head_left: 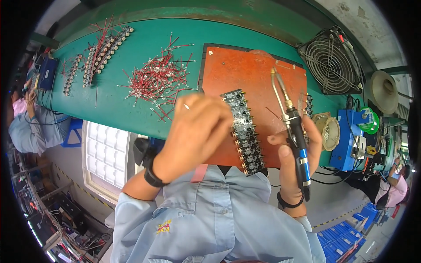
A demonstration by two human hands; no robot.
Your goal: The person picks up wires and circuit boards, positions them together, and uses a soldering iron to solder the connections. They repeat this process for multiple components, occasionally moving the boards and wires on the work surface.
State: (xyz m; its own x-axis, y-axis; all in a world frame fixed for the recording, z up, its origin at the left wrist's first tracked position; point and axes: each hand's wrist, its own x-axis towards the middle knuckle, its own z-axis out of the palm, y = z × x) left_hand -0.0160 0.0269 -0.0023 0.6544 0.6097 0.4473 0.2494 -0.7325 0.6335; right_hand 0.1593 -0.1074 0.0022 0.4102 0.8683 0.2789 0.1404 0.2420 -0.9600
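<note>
Both hands flank circuit strip [244, 131]; right grips soldering iron [293, 127].

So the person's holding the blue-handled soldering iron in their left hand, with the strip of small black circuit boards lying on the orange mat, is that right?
Not quite: the head view shows the blue-handled soldering iron in the right hand, not the left. The left hand rests at the strip of small black circuit boards, which does lie on the orange mat.
</note>
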